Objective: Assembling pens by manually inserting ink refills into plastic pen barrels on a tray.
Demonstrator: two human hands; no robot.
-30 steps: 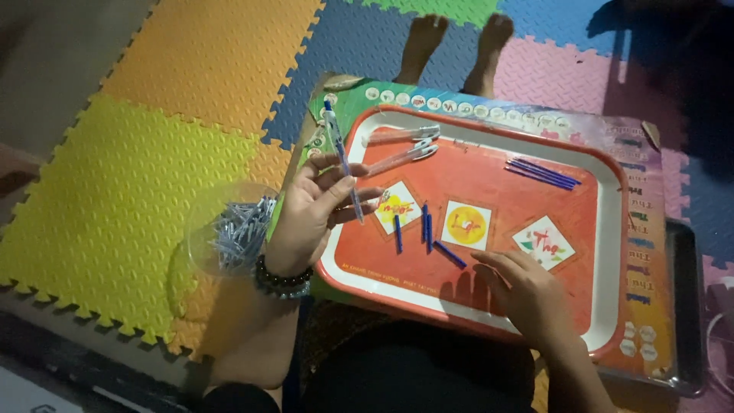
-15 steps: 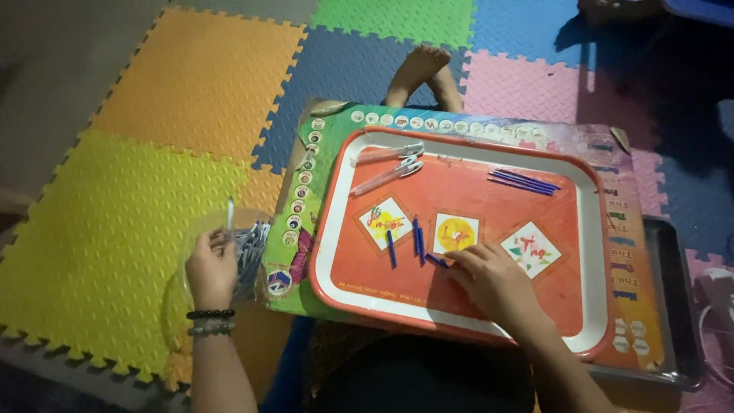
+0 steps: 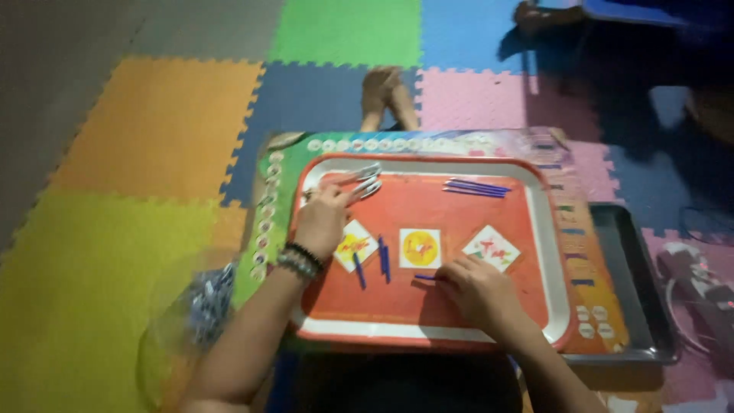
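My left hand (image 3: 321, 220), with bead bracelets at the wrist, reaches onto the red tray (image 3: 428, 334). Its fingertips rest on the silver metal pieces (image 3: 368, 177) at the tray's far left corner; the grip is hidden. My right hand (image 3: 478, 291) lies low on the tray near its front and pinches the end of a blue stick (image 3: 423, 277). Three picture cards lie in a row: left (image 3: 353, 246), middle (image 3: 420, 248), right (image 3: 491, 248). Two more blue sticks (image 3: 382, 258) lie between the left and middle cards.
A bundle of blue sticks (image 3: 475, 186) lies at the tray's far right. The tray sits on a colourful board (image 3: 269, 222) over a dark metal tray (image 3: 634, 306). A clear bag of small items (image 3: 200, 306) is at my left. Coloured foam mats cover the floor, with bare feet (image 3: 388, 95) beyond.
My left hand has come from the clear bag on the left up onto the tray's far left corner by the silver pieces. The right hand has stayed near the blue stick.
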